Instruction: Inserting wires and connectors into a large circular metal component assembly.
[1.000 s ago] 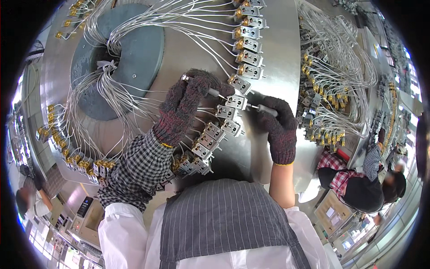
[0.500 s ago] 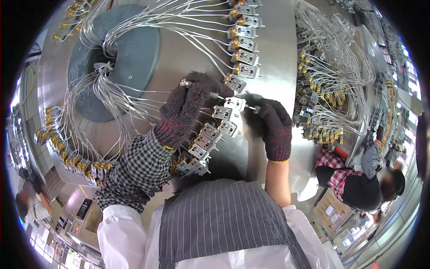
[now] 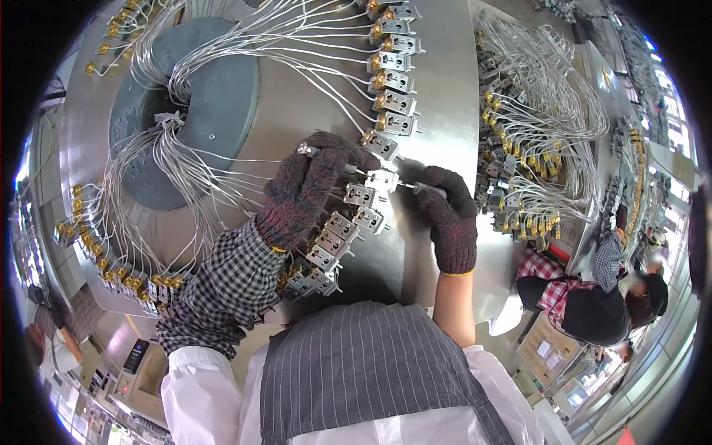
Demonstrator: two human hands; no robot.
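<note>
Head view, the only one. The left hand (image 3: 308, 185), in a dark knit glove with red flecks, was closed in a pinch on a slim grey-handled tool (image 3: 351, 169); much of the handle lay hidden under the fingers. Its shaft pointed right, to the left side of a bright metal unit (image 3: 383, 180). The right hand (image 3: 451, 215), gloved alike, pinched a second grey-handled tool (image 3: 432, 190), thin shaft pointing left to the unit's right side. Whether either tip was seated or merely touching, could not tell; glare washed out the unit's face.

The unit sat between the two tools, in a curved row on a shiny metal table (image 3: 441, 81). Nearer and to the left, more units (image 3: 334, 241); farther off, a line of units with brass-coloured ends (image 3: 393, 81). White wires (image 3: 167, 141) fanned from the hole in a grey disc (image 3: 230, 111), far left. To the right, a heap of wired parts (image 3: 564, 141).

Judgement: step in hand looked like fine two-handed adjusting or fastening on this one unit. Next move seemed to call for both shafts in line, light steady pressure, no shove on the neighbouring units.
</note>
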